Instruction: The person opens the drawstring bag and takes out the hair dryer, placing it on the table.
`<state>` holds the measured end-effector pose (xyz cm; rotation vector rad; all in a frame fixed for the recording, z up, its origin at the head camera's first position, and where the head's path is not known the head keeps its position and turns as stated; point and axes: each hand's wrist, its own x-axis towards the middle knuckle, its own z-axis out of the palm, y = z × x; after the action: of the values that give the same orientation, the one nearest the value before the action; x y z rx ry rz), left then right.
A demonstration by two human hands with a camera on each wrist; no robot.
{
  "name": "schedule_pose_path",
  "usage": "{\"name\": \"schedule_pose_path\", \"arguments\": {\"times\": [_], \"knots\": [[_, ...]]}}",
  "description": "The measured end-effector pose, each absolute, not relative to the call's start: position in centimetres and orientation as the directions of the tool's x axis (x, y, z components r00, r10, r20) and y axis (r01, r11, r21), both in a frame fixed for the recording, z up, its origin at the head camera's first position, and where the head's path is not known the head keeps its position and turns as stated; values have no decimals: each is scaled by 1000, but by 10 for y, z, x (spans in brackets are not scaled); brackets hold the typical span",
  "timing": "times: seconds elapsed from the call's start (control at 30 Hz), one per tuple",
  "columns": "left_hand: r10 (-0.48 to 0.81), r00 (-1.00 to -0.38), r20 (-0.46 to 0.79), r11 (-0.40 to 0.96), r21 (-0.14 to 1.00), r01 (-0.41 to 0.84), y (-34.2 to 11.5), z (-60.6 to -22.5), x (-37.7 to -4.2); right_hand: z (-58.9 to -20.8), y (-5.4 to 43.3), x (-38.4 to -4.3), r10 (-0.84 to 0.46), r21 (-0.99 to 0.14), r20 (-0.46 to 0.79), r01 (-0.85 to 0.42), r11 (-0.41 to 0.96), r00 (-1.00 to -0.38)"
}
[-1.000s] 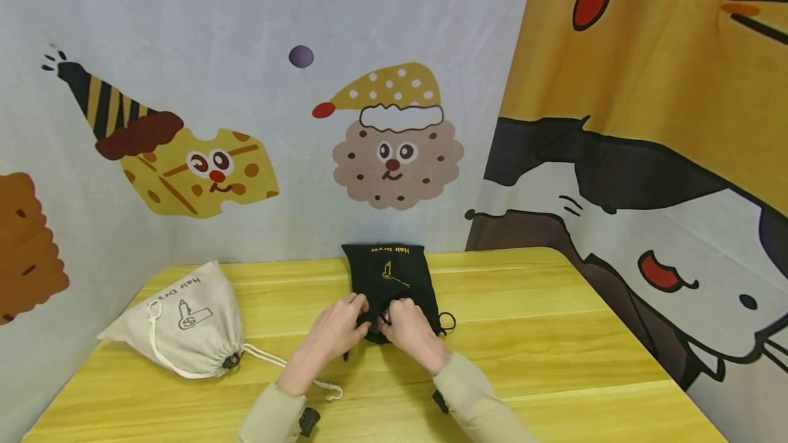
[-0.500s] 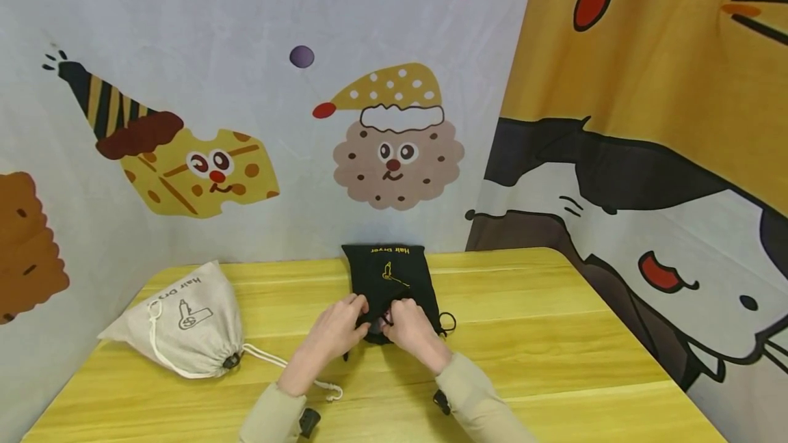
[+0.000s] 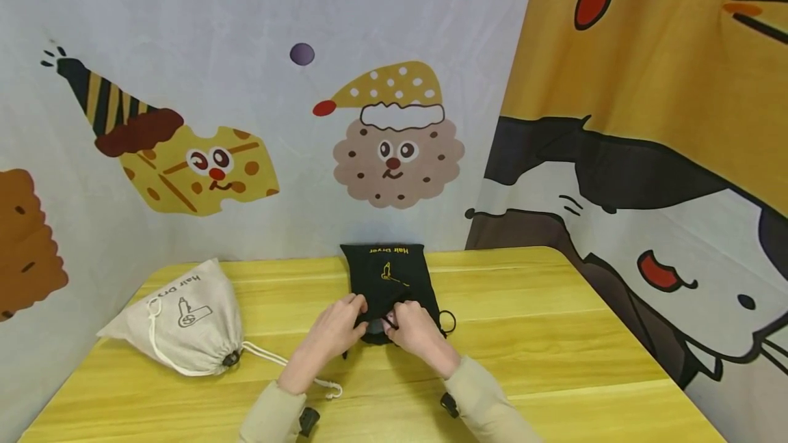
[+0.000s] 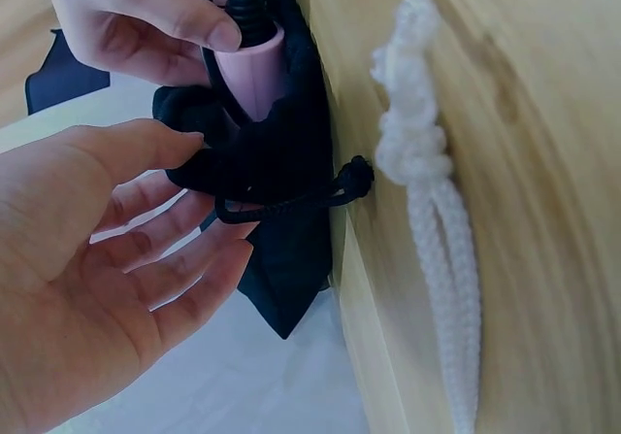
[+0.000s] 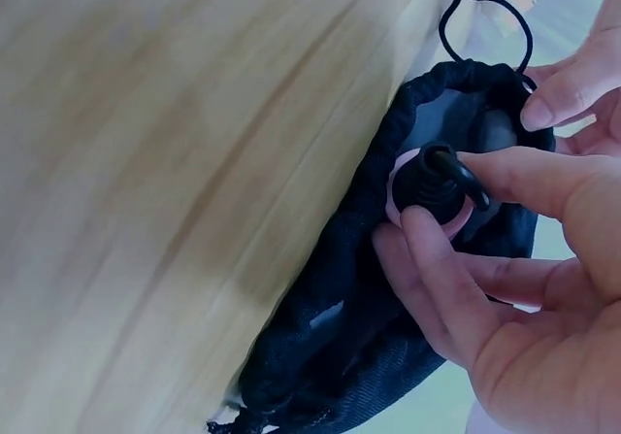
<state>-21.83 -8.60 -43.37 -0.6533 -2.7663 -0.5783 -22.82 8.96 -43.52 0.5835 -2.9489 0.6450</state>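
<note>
A black drawstring bag (image 3: 394,272), printed "Hair Dryer" in yellow, lies flat with its mouth toward me. My left hand (image 3: 335,327) pinches the left part of the bag's rim between thumb and fingers. At the mouth, my right hand (image 3: 415,327) grips the end of a pink hair dryer handle (image 4: 257,75), where a black ribbed cord sleeve (image 4: 250,12) comes out. In the right wrist view, thumb and fingers close around that sleeve (image 5: 427,191). The bag hides the rest of the hair dryer. A black cord loop (image 5: 485,16) hangs from the bag's side.
To the left lies a full beige drawstring bag (image 3: 215,323), also printed "Hair Dryer". Its white cord (image 3: 265,354) trails toward my left forearm. The wooden table (image 3: 554,361) meets a cartoon-printed curtain (image 3: 246,238) at the back.
My right hand has drawn back slightly toward me and to the right, and a bit more of the pink handle shows at the bag's mouth. My left hand stays put.
</note>
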Motion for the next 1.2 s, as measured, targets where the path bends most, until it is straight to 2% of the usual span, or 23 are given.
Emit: {"name": "schedule_pose_path", "arguments": {"times": [0.27,0.57,0.83,0.97,1.07,1.2], "knots": [[382,-864,329,820,311,481,-86,-434,-219,-432,98,-221,-408,-388,159,-437,812,-899],[421,-845,329,797,311,518,-87,-434,-216,-433,113,-219,-518,-343,214,-560,754,-828],[530,-802,277,680,426,597,-90,-432,-216,-429,135,-222,-642,-319,167,-657,683,-749],[561,-775,292,622,470,626,-96,-432,-220,-429,147,-225,-696,-295,155,-705,645,-701],[511,-790,338,631,477,612,-104,-433,-224,-429,156,-226,-713,-290,138,-717,634,-687],[365,-835,413,710,457,536,-119,-435,-231,-429,160,-224,-708,-311,109,-701,642,-698]]}}
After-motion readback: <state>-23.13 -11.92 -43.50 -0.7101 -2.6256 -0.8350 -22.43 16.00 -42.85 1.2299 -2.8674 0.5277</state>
